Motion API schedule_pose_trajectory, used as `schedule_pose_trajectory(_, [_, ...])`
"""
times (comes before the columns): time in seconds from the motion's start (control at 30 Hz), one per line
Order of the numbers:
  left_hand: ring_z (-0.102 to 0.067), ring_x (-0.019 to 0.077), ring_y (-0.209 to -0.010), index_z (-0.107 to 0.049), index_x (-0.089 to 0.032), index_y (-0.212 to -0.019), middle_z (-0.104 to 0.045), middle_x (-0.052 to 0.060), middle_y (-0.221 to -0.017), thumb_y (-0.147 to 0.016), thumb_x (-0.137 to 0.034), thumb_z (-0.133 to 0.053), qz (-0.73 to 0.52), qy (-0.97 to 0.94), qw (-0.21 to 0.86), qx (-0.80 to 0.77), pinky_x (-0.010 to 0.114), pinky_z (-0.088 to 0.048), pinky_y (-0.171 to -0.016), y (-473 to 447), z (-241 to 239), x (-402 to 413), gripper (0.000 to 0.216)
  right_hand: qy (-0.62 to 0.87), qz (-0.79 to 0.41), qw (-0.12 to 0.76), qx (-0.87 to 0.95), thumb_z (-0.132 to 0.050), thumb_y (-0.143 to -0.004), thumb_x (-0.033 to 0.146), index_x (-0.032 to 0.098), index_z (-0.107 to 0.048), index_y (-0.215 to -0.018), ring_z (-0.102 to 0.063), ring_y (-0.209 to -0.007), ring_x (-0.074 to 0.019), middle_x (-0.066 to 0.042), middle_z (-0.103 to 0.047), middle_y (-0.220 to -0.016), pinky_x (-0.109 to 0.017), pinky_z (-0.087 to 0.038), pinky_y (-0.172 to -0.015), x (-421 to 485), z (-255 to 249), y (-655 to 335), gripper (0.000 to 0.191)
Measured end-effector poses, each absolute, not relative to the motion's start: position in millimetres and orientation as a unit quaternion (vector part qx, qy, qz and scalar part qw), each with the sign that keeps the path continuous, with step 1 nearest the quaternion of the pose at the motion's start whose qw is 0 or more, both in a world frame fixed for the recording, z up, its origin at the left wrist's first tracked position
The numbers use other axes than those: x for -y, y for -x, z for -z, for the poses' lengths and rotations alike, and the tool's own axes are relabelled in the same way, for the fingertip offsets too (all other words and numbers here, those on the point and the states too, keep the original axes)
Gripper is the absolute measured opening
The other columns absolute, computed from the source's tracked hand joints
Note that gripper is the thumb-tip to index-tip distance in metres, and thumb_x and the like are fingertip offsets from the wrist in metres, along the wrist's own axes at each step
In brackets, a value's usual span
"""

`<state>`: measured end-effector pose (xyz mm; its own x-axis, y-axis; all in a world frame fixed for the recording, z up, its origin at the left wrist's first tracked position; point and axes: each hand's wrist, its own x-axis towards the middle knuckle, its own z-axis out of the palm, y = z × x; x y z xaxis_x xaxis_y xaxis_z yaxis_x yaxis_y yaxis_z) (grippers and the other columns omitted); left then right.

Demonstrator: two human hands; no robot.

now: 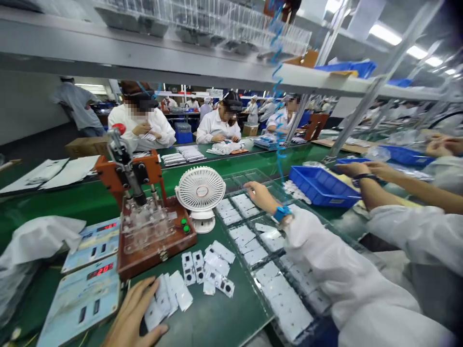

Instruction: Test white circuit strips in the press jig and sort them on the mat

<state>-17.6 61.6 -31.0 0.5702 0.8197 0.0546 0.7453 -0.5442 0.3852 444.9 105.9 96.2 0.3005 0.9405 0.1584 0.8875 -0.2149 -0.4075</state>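
My left hand (132,313) is at the bottom edge on the green mat. Its fingers and thumb close around a fanned row of white packets (168,299). More small white parts (211,270) with dark squares lie scattered just to its right. My right hand (259,195), on a white sleeve with a blue wristband (281,212), reaches far forward over a clear plastic tray (249,180). The fingers lie stretched flat on the tray's white pieces (240,202) and hold nothing.
An orange-brown press jig (144,212) with a lever stands at centre left, and a small white fan (200,193) beside it. Two digital meters (85,284) lie at the left. A co-worker's arms (365,176) reach over blue bins (320,185) at the right. Other people sit across the green belt.
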Motion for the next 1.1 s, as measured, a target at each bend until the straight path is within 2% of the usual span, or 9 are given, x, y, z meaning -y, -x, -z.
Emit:
schedule_pose_trajectory(0.1, [-0.038, 0.0356, -0.132, -0.042, -0.027, -0.141, -0.04, 0.009, -0.146, -0.08, -0.048, -0.059, -0.13, -0.871, 0.137, -0.454, 0.048, -0.047, -0.098, 24, 33, -53, 0.066, 0.631, -0.16, 0.23, 0.723, -0.046, -0.094, 0.028, 0.025, -0.053, -0.128, -0.061, -0.099, -0.0174, -0.004, -0.064, -0.114, -0.025, -0.049, -0.079, -69, -125, -389, 0.034])
schedule_pose_trajectory(0.2, [-0.037, 0.0338, -0.134, -0.04, -0.026, -0.142, -0.039, 0.008, -0.147, -0.086, -0.046, -0.052, -0.124, -0.865, 0.136, -0.467, 0.048, -0.045, -0.1, 24, 32, -43, 0.061, 0.43, -0.245, 0.186, 0.849, -0.05, -0.092, 0.036, 0.027, -0.057, -0.122, -0.061, -0.099, -0.0188, -0.004, -0.063, -0.113, -0.028, -0.049, -0.082, -40, -134, -324, 0.032])
schedule_pose_trajectory(0.27, [-0.038, 0.0313, -0.133, -0.044, -0.026, -0.14, -0.042, 0.008, -0.145, -0.088, -0.043, -0.05, -0.14, -0.863, 0.14, -0.466, 0.045, -0.043, -0.103, 21, 27, -37, 0.055, 0.363, -0.188, 0.177, 0.895, -0.05, -0.092, 0.036, 0.021, -0.058, -0.121, -0.057, -0.103, -0.0233, -0.01, -0.062, -0.114, -0.036, -0.046, -0.089, -33, -118, -282, 0.033])
schedule_pose_trajectory(0.37, [-0.043, 0.0291, -0.13, -0.048, -0.028, -0.137, -0.048, 0.006, -0.141, -0.086, -0.039, -0.054, -0.162, -0.86, 0.157, -0.457, 0.042, -0.041, -0.104, 24, 11, -27, 0.053, 0.3, -0.107, 0.127, 0.939, -0.055, -0.088, 0.045, 0.013, -0.054, -0.126, -0.049, -0.112, -0.0313, -0.021, -0.052, -0.126, -0.045, -0.044, -0.09, -41, -72, -235, 0.05])
schedule_pose_trajectory(0.53, [-0.046, 0.0267, -0.128, -0.043, -0.033, -0.139, -0.046, 0.002, -0.142, -0.088, -0.043, -0.051, -0.177, -0.848, 0.172, -0.469, 0.039, -0.044, -0.102, 52, -27, -36, 0.053, 0.308, -0.105, 0.093, 0.941, -0.058, -0.084, 0.052, 0.013, -0.05, -0.129, -0.042, -0.117, -0.0317, -0.02, -0.048, -0.127, -0.045, -0.042, -0.094, -57, -25, -210, 0.06])
schedule_pose_trajectory(0.67, [-0.038, 0.0301, -0.132, -0.047, -0.019, -0.134, -0.044, 0.012, -0.14, -0.088, -0.054, -0.044, -0.272, -0.822, 0.102, -0.49, 0.045, -0.034, -0.107, 41, -53, -88, 0.058, 0.332, -0.143, 0.089, 0.928, -0.061, -0.084, 0.046, 0.017, -0.051, -0.129, -0.041, -0.117, -0.0296, -0.016, -0.048, -0.123, -0.044, -0.041, -0.096, -58, -26, -212, 0.055])
schedule_pose_trajectory(0.8, [-0.036, 0.0314, -0.133, -0.049, -0.014, -0.131, -0.042, 0.016, -0.142, -0.086, -0.06, -0.043, -0.248, -0.829, 0.16, -0.475, 0.048, -0.029, -0.109, 11, -63, -149, 0.064, 0.329, -0.161, 0.093, 0.926, -0.064, -0.078, 0.055, 0.02, -0.051, -0.13, -0.035, -0.122, -0.0307, -0.015, -0.045, -0.126, -0.046, -0.037, -0.099, -57, -23, -213, 0.064])
schedule_pose_trajectory(0.93, [-0.027, 0.0322, -0.138, -0.048, -0.018, -0.134, -0.035, 0.013, -0.148, -0.086, -0.063, -0.043, -0.188, -0.864, 0.191, -0.426, 0.05, -0.024, -0.111, 5, -65, -177, 0.066, 0.346, -0.167, 0.104, 0.917, -0.06, -0.082, 0.055, 0.02, -0.052, -0.13, -0.029, -0.128, -0.0318, -0.016, -0.044, -0.131, -0.049, -0.032, -0.104, -51, -19, -210, 0.06])
schedule_pose_trajectory(1.1, [-0.022, 0.0295, -0.14, -0.049, -0.019, -0.135, -0.033, 0.009, -0.15, -0.092, -0.059, -0.033, -0.154, -0.886, 0.177, -0.399, 0.049, -0.018, -0.113, 10, -64, -176, 0.06, 0.316, -0.185, 0.203, 0.908, -0.062, -0.083, 0.049, 0.02, -0.054, -0.126, -0.031, -0.13, -0.0257, -0.014, -0.041, -0.134, -0.043, -0.032, -0.107, -60, -46, -220, 0.052])
